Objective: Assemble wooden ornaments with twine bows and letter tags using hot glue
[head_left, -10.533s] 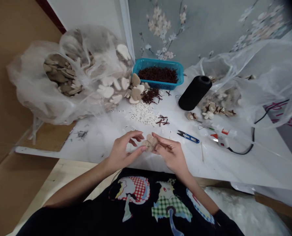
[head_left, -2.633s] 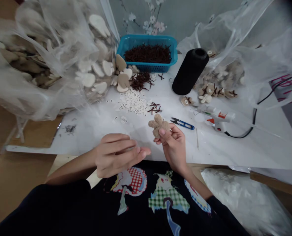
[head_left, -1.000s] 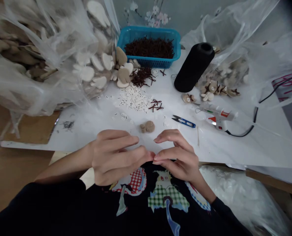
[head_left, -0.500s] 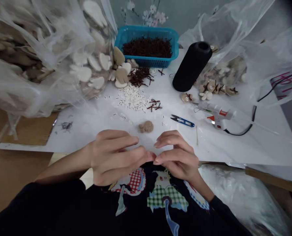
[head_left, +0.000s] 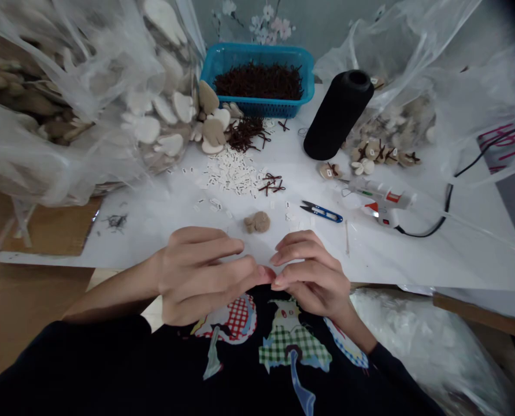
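Note:
My left hand [head_left: 209, 274] and my right hand [head_left: 311, 271] meet at their fingertips over the front edge of the white table. Both are closed in a pinch, and whatever lies between the fingertips is too small to make out. Just beyond them a small brown plush piece [head_left: 257, 222] lies on the table. Behind it are a pile of small white labels [head_left: 233, 173] and a few dark brown bows [head_left: 272, 184]. Blue thread snips [head_left: 321, 211] lie to the right, near a white glue gun [head_left: 382, 202].
A blue basket [head_left: 257, 107] of brown bows stands at the back, beside a black cylinder [head_left: 338, 115]. Plastic bags of plush pieces [head_left: 147, 130] fill the left. Finished-looking plush pieces with bows [head_left: 372, 151] lie at the right, and a black cable [head_left: 448, 202] runs there.
The view has shifted very slightly. My hands keep almost the same pose, fingertips together.

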Motion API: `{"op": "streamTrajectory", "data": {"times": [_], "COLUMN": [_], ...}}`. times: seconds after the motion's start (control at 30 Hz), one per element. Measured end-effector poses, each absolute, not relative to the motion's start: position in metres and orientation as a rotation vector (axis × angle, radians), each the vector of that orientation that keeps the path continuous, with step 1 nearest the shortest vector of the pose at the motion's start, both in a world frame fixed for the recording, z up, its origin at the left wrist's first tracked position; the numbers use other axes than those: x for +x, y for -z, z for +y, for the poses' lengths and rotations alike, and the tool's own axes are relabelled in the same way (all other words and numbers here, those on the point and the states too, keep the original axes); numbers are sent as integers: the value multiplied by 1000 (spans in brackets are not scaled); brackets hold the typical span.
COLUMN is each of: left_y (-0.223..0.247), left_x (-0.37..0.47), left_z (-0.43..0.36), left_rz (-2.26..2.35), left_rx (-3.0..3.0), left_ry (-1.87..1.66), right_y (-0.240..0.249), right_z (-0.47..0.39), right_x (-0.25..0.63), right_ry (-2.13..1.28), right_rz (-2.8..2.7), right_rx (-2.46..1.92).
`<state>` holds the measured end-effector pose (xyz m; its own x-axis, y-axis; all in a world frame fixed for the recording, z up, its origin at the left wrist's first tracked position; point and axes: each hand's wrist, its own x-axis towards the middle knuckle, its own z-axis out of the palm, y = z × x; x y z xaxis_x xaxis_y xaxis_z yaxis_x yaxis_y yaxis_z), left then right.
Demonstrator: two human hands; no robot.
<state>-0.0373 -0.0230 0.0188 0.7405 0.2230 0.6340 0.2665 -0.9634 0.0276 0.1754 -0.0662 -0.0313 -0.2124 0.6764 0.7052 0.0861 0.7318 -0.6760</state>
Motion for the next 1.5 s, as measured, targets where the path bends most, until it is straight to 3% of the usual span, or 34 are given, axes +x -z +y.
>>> {"op": "streamTrajectory", "data": {"times": [0.13,1.5], "left_y": [-29,-34], "left_x": [-38,-36], "left_z": [-35,-31], "left_rz": [-553,-642], "left_rx": [-2944,-2996], "left_ry": [822,877], "right_y": [30,31], "right_z": [-66,-68], "right_x": [175,177], "right_ry": [-632,-630], "right_rz": [-1711,-1660], "right_rx": [-590,-597]}}
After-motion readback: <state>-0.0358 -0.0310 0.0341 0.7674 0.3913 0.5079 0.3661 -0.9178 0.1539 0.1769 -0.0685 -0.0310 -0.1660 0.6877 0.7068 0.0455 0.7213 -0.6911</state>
